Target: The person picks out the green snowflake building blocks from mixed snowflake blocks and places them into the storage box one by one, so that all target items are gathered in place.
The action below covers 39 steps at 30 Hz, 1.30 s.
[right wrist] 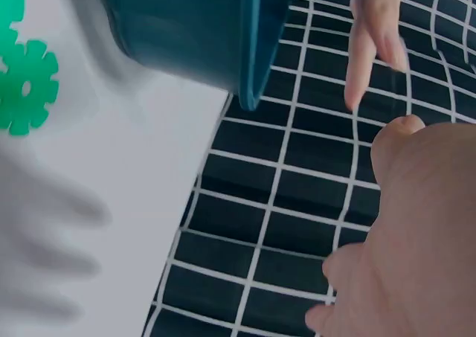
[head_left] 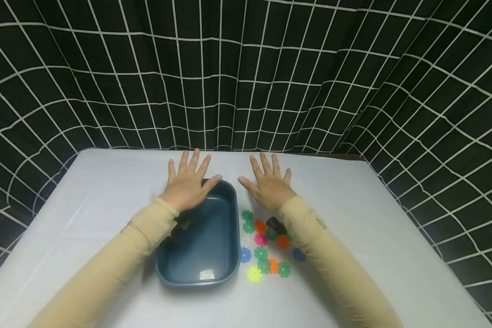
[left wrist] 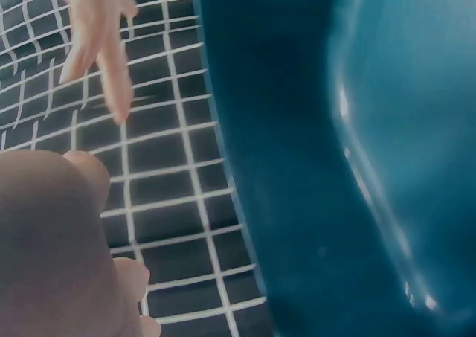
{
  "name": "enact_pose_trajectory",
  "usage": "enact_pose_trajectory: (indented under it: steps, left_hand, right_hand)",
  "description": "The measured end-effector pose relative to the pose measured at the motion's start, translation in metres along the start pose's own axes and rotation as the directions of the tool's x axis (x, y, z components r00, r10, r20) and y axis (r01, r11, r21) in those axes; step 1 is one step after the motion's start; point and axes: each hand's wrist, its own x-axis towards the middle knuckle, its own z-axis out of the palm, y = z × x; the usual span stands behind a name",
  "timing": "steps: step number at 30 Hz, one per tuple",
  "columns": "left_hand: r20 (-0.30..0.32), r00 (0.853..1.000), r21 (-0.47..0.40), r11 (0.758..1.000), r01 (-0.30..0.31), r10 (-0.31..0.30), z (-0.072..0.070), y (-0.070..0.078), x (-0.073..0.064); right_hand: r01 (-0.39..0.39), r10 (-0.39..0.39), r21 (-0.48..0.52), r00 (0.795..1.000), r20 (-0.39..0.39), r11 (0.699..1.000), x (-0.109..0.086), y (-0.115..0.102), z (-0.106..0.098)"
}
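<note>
In the head view my left hand [head_left: 187, 186] is spread above the far left part of a blue plastic tub [head_left: 238, 218], its fingers straight and holding nothing. My right hand [head_left: 272, 187] is spread over the white table, right of the tub, also with nothing in it. Between the tub and the right sleeve lie several notched plastic discs, among them a yellow disc [head_left: 254, 274], a pink disc [head_left: 260, 239] and a blue disc [head_left: 245, 255]. A green disc [right wrist: 28, 88] shows large in the right wrist view. The sleeve partly covers some discs.
A white cloth [head_left: 393, 237] covers the table. Black curtains [head_left: 213, 82] with a white grid hang behind it and at both sides. A dark wrist camera [head_left: 276, 225] sits at the right sleeve.
</note>
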Motion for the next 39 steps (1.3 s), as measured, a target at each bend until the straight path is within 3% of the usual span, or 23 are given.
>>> enact_pose_trajectory:
  steps: [4, 8, 14, 18, 23, 30, 39]
  left_hand:
    - [-0.010, 1.000, -0.046, 0.999, 0.006, -0.006, -0.012, -0.015, -0.013]
    - [-0.034, 0.999, -0.147, 0.989, 0.034, -0.039, -0.020, -0.037, -0.032]
    - [0.090, 0.994, -0.325, 0.942, 0.084, -0.057, -0.010, -0.061, -0.048]
    - [0.142, 0.988, -0.392, 0.913, 0.110, -0.058, 0.002, -0.072, -0.052]
    - [0.192, 0.981, -0.469, 0.874, 0.122, -0.034, 0.011, -0.083, -0.051]
    - [0.221, 0.974, -0.563, 0.822, 0.090, 0.044, 0.019, -0.093, -0.050]
    - [0.196, 0.979, -0.593, 0.802, 0.070, 0.060, 0.025, -0.099, -0.048]
  right_hand:
    - [0.042, -0.043, 0.030, 0.999, 0.028, 0.999, -0.014, 0.019, -0.004]
    - [0.093, -0.098, 0.054, 0.988, 0.118, 0.994, -0.035, 0.047, -0.009]
    - [0.143, -0.155, 0.069, 0.959, 0.237, 0.987, -0.064, 0.091, -0.010]
    - [0.097, -0.123, 0.107, 0.955, 0.272, 0.990, -0.072, 0.110, 0.000]
    - [0.055, -0.091, 0.150, 0.964, 0.249, 0.987, -0.075, 0.122, 0.015]
    - [0.041, -0.066, 0.122, 0.976, 0.209, 0.992, -0.074, 0.127, 0.028]
    - [0.060, -0.086, 0.136, 0.978, 0.189, 0.989, -0.071, 0.130, 0.032]
